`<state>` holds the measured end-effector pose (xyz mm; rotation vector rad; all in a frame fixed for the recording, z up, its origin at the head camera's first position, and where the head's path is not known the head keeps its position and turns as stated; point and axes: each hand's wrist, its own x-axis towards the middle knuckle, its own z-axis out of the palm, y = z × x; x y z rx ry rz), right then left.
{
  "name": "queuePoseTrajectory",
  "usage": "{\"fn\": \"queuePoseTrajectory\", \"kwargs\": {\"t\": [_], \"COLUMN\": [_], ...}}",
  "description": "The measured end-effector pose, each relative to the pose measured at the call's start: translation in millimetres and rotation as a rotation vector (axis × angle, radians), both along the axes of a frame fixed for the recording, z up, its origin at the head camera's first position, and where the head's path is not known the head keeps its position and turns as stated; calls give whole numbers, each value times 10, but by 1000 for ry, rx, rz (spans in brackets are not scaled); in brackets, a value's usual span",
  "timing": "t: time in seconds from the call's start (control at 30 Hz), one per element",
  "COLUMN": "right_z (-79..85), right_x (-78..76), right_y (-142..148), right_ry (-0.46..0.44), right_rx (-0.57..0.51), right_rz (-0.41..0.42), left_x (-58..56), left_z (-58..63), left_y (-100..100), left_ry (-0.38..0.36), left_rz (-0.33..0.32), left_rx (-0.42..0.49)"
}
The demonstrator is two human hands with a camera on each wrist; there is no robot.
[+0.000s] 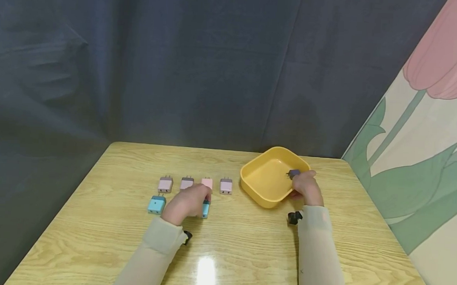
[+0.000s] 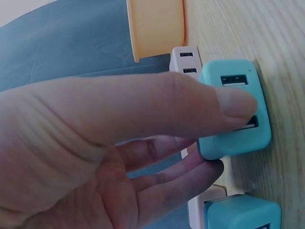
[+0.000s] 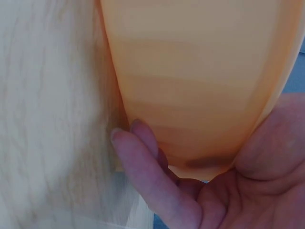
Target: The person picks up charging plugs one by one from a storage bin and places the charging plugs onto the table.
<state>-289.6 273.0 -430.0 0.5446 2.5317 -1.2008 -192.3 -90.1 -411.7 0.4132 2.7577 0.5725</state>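
Observation:
My left hand pinches a light blue USB wall charger that stands on the table. In the left wrist view the thumb lies across its port face, with the other fingers behind it. My right hand grips the right corner of a yellow plastic box, its fingers against the outer wall in the right wrist view. Inside that corner, a dark purple charger is partly covered by the hand.
Behind my left hand stands a row of chargers: two pale mauve ones, a pink one and another mauve one. A second light blue charger lies left of the hand. A dark curtain hangs behind the wooden table.

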Motion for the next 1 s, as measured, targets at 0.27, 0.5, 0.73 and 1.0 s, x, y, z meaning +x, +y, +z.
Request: {"fn": "queuePoseTrajectory", "kwargs": {"t": [0.27,0.5,0.73,1.0], "right_z": [16,19,12,3], "right_x": [-22,-22,-1,-4], "right_y": [19,16,8,3], "right_ry": [-2,-5,-4,5], "right_rx": [21,39,36,22], "right_rz": [20,30,23,11], "left_x": [-13,-17,-24,-24], "left_z": [21,33,27,23], "left_y": [16,21,19,16], "left_ry": [-19,-11,-23,-35], "left_rz": [11,5,2,12], "left_rx": [-8,-14,-23,-13]}}
